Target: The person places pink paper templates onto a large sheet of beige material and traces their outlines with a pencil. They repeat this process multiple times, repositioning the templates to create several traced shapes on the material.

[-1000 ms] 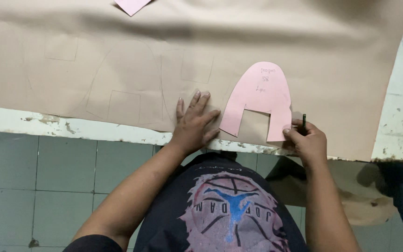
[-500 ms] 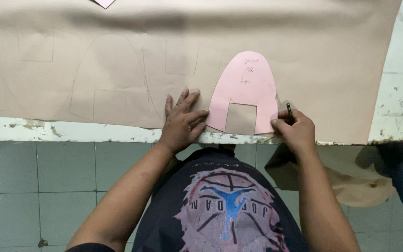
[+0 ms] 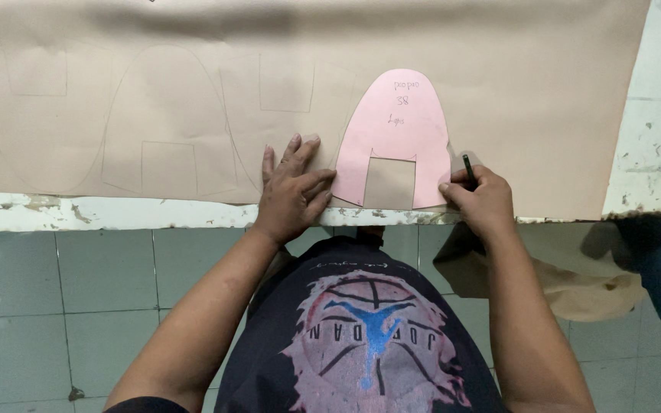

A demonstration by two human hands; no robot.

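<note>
A pink arch-shaped paper template [image 3: 396, 134] with a square notch cut in its near edge lies on a large sheet of tan material [image 3: 193, 92]. My left hand [image 3: 294, 190] rests flat on the tan sheet, fingers spread, touching the template's left edge. My right hand [image 3: 481, 197] is closed around a dark pencil [image 3: 468, 170], its tip at the template's lower right edge. Pencil outlines of the same shape are drawn on the sheet to the left.
The tan sheet covers a worn white table whose chipped front edge [image 3: 116, 214] runs across the view. A bare strip of table [image 3: 656, 130] shows at the right. Below are grey floor tiles [image 3: 55, 306], a hanging tan piece [image 3: 575, 283] and a dark blue object [image 3: 656, 260].
The view has shifted so the table appears lower. My left hand stays flat beside the template. My right hand with the pencil remains at the template's lower right edge.
</note>
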